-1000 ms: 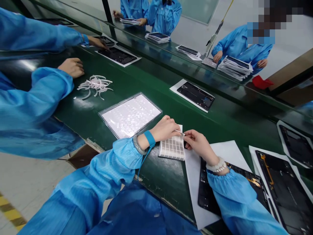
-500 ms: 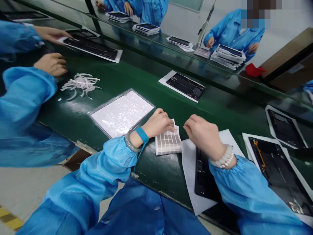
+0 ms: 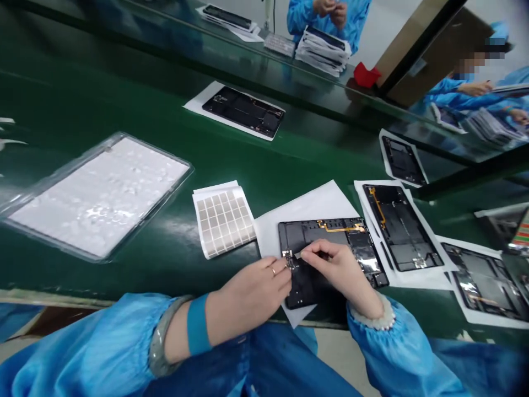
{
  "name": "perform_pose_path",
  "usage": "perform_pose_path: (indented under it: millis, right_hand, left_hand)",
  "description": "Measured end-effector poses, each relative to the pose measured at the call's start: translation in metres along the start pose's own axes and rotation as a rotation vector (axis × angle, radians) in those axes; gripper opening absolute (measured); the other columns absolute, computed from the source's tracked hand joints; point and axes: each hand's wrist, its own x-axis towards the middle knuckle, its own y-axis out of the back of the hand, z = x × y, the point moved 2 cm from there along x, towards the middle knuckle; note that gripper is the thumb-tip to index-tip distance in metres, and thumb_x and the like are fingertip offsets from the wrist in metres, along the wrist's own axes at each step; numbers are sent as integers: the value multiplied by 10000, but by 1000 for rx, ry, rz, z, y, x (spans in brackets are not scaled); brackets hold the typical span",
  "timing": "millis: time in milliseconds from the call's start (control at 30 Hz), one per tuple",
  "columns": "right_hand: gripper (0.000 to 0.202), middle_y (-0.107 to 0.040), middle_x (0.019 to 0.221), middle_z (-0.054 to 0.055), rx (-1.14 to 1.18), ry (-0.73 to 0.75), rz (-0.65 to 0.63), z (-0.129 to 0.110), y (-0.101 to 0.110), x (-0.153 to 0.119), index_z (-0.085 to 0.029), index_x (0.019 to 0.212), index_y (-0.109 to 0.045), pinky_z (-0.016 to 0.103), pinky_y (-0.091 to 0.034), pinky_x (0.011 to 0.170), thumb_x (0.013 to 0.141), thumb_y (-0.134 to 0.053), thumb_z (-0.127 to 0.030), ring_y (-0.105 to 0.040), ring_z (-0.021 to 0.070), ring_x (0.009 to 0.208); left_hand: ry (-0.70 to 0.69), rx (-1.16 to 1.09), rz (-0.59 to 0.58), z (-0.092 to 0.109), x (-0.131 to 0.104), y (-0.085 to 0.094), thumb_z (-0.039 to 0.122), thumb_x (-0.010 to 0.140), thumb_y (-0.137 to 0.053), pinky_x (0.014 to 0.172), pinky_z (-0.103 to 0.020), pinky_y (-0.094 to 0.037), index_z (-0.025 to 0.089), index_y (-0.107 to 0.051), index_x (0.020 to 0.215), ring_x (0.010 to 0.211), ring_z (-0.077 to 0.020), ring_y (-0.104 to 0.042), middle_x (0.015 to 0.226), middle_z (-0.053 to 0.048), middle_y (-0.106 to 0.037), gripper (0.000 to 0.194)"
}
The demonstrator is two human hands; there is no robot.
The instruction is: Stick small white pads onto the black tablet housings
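Note:
A black device housing (image 3: 308, 286) with an orange flex cable lies on white paper (image 3: 314, 198) in front of me. My right hand (image 3: 336, 267) pinches a small grey sticker (image 3: 298, 255) over the small board at the housing's left part. At the housing's left edge rests my left hand (image 3: 258, 289), its fingers bent together beside that board; whatever its fingertips may hold is hidden. A sheet of grey-beige square stickers (image 3: 225, 218) lies to the left of the paper, touched by neither hand.
A clear-edged tray with a white sheet (image 3: 99, 193) lies at the left. Another housing (image 3: 243, 110) is farther back, and several more, such as one with an orange cable (image 3: 403, 226), lie at the right. Beyond the glass, a person (image 3: 330, 16) stands behind stacked housings (image 3: 322, 49).
The view has swung right. Both hands have left the sticker sheet and come over the housing, and the right hand now shows a small sticker. The housing lies turned differently.

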Motion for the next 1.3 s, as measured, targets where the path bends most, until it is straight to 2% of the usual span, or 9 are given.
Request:
perform_pose_path:
  millis: [100, 167, 233, 300, 400, 567, 833, 1300]
  right_hand:
    - [150, -667, 718, 27, -92, 88, 71, 6, -3, -4, -226, 675, -676, 354, -439, 756, 757, -637, -345, -583, 200, 775]
    - [164, -661, 724, 30, -146, 125, 96, 11, -6, -7, -237, 664, -678, 375, -418, 784, 774, -629, -348, -566, 214, 809]
    - [192, -655, 741, 33, -197, 136, 124, 13, -10, -10, -247, 658, -677, 398, -397, 811, 798, -615, -363, -547, 226, 841]
    - [225, -644, 744, 34, -238, 128, 148, 13, -15, -13, -251, 640, -666, 412, -382, 827, 815, -601, -377, -531, 232, 854]
    - [243, -634, 738, 30, -251, 117, 143, 10, -21, -18, -247, 624, -645, 411, -377, 825, 823, -593, -377, -520, 231, 848]
    - [259, -628, 745, 34, -273, 105, 160, 6, -29, -27, -241, 629, -641, 408, -363, 824, 839, -570, -375, -510, 231, 850]
    - [201, -593, 818, 30, -356, 48, 179, 6, -35, -32, -253, 639, -671, 428, -299, 852, 800, -609, -355, -457, 243, 900]
    - [233, -595, 834, 42, -367, 42, 192, 5, -38, -34, -253, 635, -661, 464, -288, 861, 821, -585, -372, -458, 256, 914]
  left_hand:
    - [-50, -95, 32, 8, -7, 6, 116, 892, -485, 720, -315, -469, 118, -620, 815, 791, -190, -577, 800, -60, -621, 156]
    - [-46, -135, 60, 6, -9, 12, 122, 916, -457, 734, -305, -473, 131, -622, 851, 820, -181, -573, 848, -55, -624, 178]
    - [18, -110, 72, -1, -11, 15, 155, 946, -422, 788, -321, -477, 133, -622, 948, 934, -203, -566, 957, -74, -627, 202]
    - [89, -61, 48, -10, -12, 16, 163, 955, -405, 830, -341, -477, 130, -606, 1032, 1026, -226, -544, 1032, -92, -616, 218]
    - [87, -46, -6, -16, -14, 14, 120, 941, -407, 814, -325, -489, 129, -602, 1038, 990, -213, -556, 987, -88, -618, 218]
    - [22, -61, 38, -9, -15, 12, 108, 923, -415, 766, -331, -504, 111, -619, 955, 840, -200, -571, 846, -75, -609, 207]
    - [60, -71, 55, -9, -18, 12, 92, 939, -353, 778, -338, -504, 97, -615, 950, 867, -202, -576, 872, -92, -623, 262]
    - [62, -41, 51, -9, -17, 12, 97, 942, -352, 763, -341, -491, 111, -617, 962, 861, -197, -581, 888, -88, -638, 267]
